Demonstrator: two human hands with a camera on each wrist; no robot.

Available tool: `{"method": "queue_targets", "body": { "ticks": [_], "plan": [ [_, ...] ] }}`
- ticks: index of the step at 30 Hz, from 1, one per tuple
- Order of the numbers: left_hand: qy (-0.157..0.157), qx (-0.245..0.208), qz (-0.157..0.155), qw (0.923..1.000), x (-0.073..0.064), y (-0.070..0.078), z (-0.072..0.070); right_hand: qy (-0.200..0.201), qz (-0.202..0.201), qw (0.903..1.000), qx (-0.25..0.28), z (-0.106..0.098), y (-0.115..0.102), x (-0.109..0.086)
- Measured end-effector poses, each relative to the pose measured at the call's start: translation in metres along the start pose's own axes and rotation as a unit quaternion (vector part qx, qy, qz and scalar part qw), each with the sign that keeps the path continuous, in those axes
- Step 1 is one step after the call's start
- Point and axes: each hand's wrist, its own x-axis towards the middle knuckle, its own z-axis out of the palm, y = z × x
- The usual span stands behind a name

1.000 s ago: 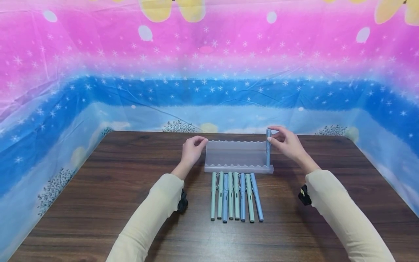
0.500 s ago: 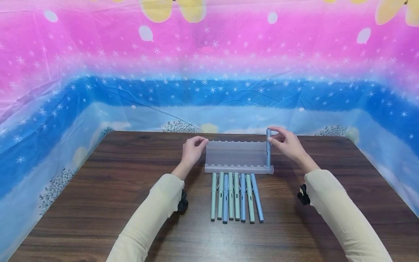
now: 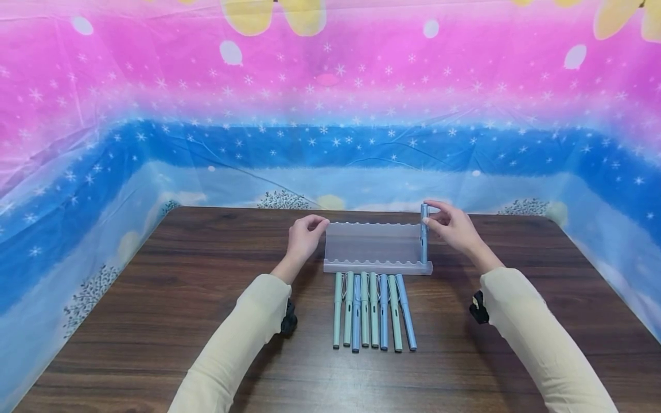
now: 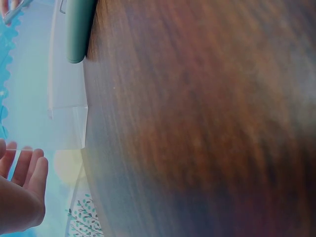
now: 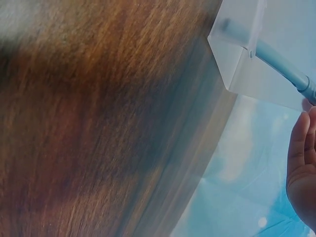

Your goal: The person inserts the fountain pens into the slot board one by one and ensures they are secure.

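A translucent pen rack (image 3: 373, 244) with scalloped edges stands near the back of the table. My left hand (image 3: 304, 235) pinches its upper left corner between thumb and fingers. At the rack's right end stands a blue pen (image 3: 424, 235), nearly upright, its lower end in the front trough. My right hand (image 3: 450, 226) pinches this pen near its top. In the right wrist view the pen's lower part (image 5: 281, 64) shows through the clear trough (image 5: 237, 54). In the left wrist view my left hand (image 4: 24, 187) is at the rack's edge.
Several green and blue pens lie side by side in front of the rack, among them a green pen (image 3: 337, 312) at the left and a slanted blue pen (image 3: 406, 312) at the right. A patterned cloth (image 3: 330, 143) hangs behind the wooden table (image 3: 181, 298).
Almost nothing differs. The view shifts very slightly; both hands keep their grip on the rack and the blue pen.
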Motion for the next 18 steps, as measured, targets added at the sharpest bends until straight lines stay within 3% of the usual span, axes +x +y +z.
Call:
{"method": "queue_targets", "body": {
  "ticks": [6, 18],
  "plan": [
    [0.001, -0.001, -0.001, 1.0000, 0.000, -0.001, 0.000, 0.015, 0.004, 0.9998, -0.009, -0.004, -0.002, -0.004],
    [0.000, -0.006, -0.004, 1.0000, 0.000, -0.001, 0.001, 0.089, -0.042, 0.9943, -0.041, -0.010, -0.004, -0.016]
  ]
}}
